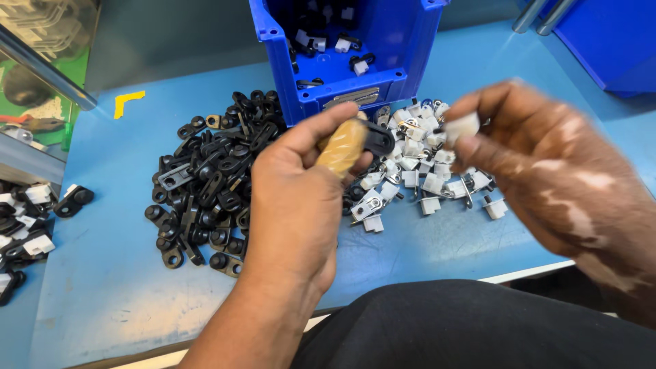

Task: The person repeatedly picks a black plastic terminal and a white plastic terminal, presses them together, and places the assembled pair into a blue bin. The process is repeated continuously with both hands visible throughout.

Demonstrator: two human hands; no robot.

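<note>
The left hand (301, 184) pinches a black plastic clip (377, 139) between thumb and a taped fingertip. At its 3 o'clock, the right hand (540, 157), blurred, closes its fingertips on a small white piece (462, 127). Below them on the blue counter (116, 273) lie a pile of white pieces (417, 171) and, at 9 o'clock, a heap of black clips (205, 184). A blue bin (342, 48) stands at 12 o'clock.

The left hand (301, 181) pinches a black clip (378, 139); the right hand (540, 157) grips a white piece (462, 127). Black clips (205, 181) and white pieces (424, 160) lie piled on the blue counter (116, 273) near a blue bin (342, 51).
</note>
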